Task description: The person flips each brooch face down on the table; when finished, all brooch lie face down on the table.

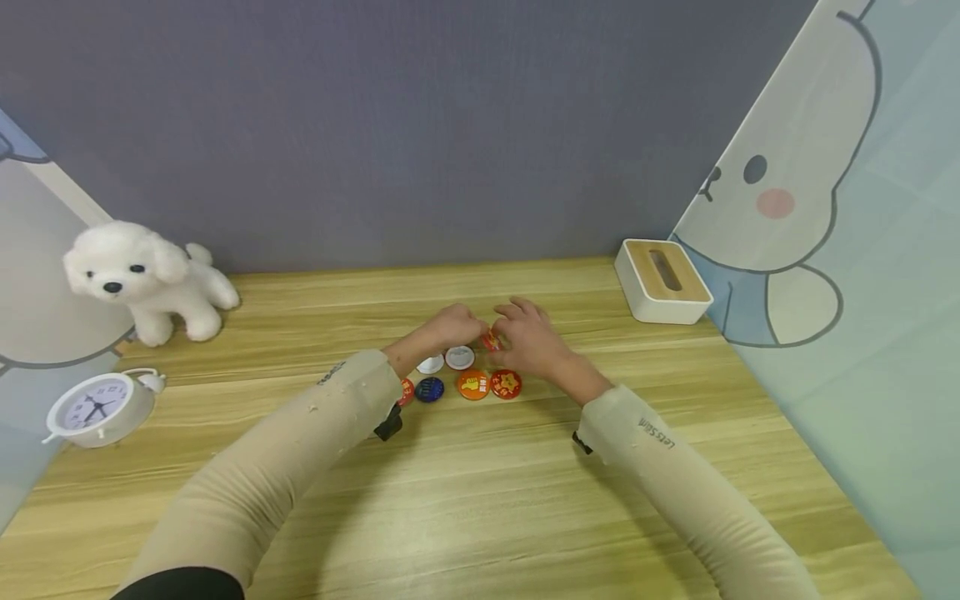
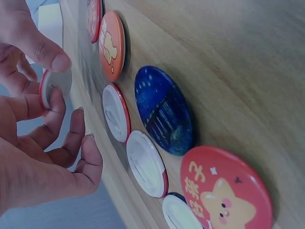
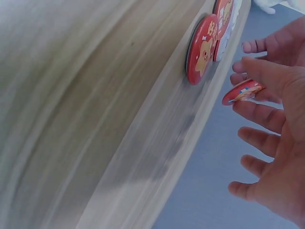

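Item: one round badge (image 3: 239, 95), glossy red printed face, white back, thin rim; held above the wood-grain table (image 1: 450, 500), just beyond the face-up badges. Right hand (image 1: 534, 342): thumb and forefinger closed about the badge, the other fingers spread. Left hand (image 1: 453, 327): fingers bent inward, fingertips pinching the same badge (how firmly, cannot tell).

Laid flat, near the hands: a smooth orange badge (image 1: 473, 385) with a yellow thumbs-up, beside a red star badge (image 1: 506, 384); a dark blue badge (image 1: 429, 389); a second red badge (image 2: 226, 191), star-printed; white-backed badges (image 2: 147, 163), face down (one partly covered in the left wrist view).

Further off: fluffy plush dog (image 1: 176, 292); round white alarm clock (image 1: 101, 408); white box (image 1: 663, 287), wood-look lid, oblong slot.
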`<state>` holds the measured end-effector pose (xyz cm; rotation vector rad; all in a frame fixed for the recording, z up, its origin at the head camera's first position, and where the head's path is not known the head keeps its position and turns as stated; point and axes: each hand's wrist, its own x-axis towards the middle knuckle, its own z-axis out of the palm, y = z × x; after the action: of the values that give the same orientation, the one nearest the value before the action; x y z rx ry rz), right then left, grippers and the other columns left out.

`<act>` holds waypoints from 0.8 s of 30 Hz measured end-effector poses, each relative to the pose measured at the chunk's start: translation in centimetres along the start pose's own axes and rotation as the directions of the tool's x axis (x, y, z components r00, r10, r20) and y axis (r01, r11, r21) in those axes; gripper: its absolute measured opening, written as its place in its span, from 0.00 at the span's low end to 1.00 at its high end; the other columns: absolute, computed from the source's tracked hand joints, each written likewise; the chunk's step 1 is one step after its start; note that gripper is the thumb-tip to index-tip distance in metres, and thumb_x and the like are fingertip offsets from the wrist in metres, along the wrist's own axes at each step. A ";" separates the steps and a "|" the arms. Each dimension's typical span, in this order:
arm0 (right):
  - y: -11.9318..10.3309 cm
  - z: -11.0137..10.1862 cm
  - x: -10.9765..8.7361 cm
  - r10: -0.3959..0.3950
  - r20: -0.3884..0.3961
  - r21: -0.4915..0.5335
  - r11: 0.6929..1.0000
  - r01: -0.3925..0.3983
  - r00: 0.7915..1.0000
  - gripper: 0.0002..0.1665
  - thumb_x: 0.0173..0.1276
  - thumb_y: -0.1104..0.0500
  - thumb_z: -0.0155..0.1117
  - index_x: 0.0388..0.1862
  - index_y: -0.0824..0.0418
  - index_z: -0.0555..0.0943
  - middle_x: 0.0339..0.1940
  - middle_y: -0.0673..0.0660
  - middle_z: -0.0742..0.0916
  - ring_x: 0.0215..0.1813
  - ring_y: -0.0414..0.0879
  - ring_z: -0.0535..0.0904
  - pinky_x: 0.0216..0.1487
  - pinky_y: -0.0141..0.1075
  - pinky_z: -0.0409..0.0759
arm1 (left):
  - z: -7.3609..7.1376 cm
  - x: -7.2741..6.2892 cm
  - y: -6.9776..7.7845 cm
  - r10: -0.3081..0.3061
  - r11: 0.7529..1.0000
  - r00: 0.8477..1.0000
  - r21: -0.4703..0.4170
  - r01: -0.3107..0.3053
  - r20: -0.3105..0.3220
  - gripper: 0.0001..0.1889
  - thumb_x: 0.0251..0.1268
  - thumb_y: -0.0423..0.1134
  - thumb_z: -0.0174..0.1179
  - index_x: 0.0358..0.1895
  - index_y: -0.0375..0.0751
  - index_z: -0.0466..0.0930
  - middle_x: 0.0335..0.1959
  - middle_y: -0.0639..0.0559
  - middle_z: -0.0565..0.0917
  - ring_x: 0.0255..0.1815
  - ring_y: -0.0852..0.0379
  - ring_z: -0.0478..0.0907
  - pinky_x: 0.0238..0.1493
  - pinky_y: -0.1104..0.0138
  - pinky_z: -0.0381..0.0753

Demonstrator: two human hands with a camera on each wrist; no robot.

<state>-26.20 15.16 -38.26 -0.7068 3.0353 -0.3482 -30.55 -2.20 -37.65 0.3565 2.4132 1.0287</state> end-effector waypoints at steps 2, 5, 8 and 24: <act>-0.1 0.0 -0.1 -0.017 -0.018 -0.010 1.000 0.016 1.000 0.17 0.63 0.47 0.71 0.42 0.58 0.85 0.74 0.62 0.74 0.79 0.64 0.57 0.76 0.63 0.55 | 0.0 0.1 0.0 -0.006 1.000 1.000 0.008 0.006 0.000 0.23 0.73 0.42 0.49 0.14 0.46 0.65 0.11 0.59 0.56 0.14 0.61 0.51 0.20 0.68 0.57; -0.2 -0.1 -0.1 -0.027 -0.032 -0.014 1.000 0.027 0.999 0.14 0.65 0.49 0.70 0.41 0.58 0.84 0.74 0.62 0.74 0.79 0.64 0.58 0.76 0.63 0.55 | 0.0 0.1 0.1 -0.013 1.000 1.000 0.016 0.013 0.000 0.22 0.74 0.42 0.48 0.19 0.38 0.77 0.10 0.59 0.56 0.14 0.62 0.48 0.20 0.68 0.55; -0.1 -0.1 -0.2 -0.028 -0.036 -0.008 1.000 0.028 0.999 0.11 0.65 0.50 0.69 0.39 0.56 0.84 0.74 0.62 0.74 0.79 0.64 0.58 0.76 0.64 0.55 | -0.1 0.1 0.1 -0.019 0.999 1.000 0.028 0.019 -0.002 0.21 0.73 0.41 0.47 0.32 0.31 0.86 0.11 0.58 0.60 0.15 0.62 0.49 0.20 0.68 0.54; -0.1 -0.3 0.0 0.014 -0.118 -0.024 1.000 -0.016 0.993 0.10 0.70 0.56 0.62 0.34 0.59 0.87 0.69 0.61 0.79 0.77 0.63 0.62 0.76 0.60 0.58 | -0.5 -0.6 0.0 0.005 0.999 1.000 0.049 -0.006 0.014 0.27 0.80 0.48 0.40 0.45 0.36 0.89 0.50 0.40 0.86 0.19 0.60 0.63 0.21 0.67 0.63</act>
<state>-26.16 15.15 -37.96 -0.6883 3.1599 -0.3655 -30.30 -2.77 -37.16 0.3859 2.4297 0.9671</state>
